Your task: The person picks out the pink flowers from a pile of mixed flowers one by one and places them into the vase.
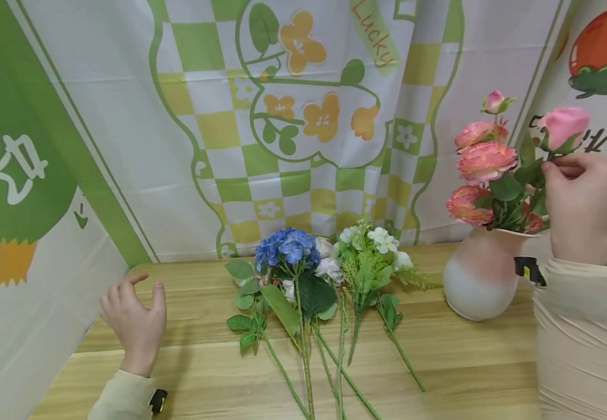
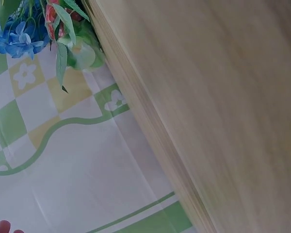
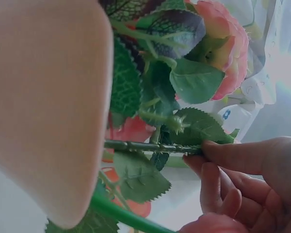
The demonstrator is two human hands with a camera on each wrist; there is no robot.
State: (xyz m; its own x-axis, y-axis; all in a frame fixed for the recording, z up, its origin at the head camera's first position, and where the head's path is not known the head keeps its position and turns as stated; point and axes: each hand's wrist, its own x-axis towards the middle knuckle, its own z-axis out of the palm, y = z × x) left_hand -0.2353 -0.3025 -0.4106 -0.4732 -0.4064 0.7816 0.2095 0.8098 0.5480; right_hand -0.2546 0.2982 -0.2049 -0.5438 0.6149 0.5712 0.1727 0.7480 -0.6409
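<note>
Right hand (image 1: 584, 201) pinches the rose (image 1: 563, 125) stem at the vase (image 1: 479, 274), which already holds several pink blooms; four or so stems (image 1: 309, 280) lie on the table (image 1: 466, 361); left hand (image 1: 135, 321) hovers open, empty.

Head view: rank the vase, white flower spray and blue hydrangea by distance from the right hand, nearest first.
From the right hand:
1. Vase, just to its left and below, at the table's right.
2. White flower spray, lying mid-table.
3. Blue hydrangea, further left, beside the spray.
</note>
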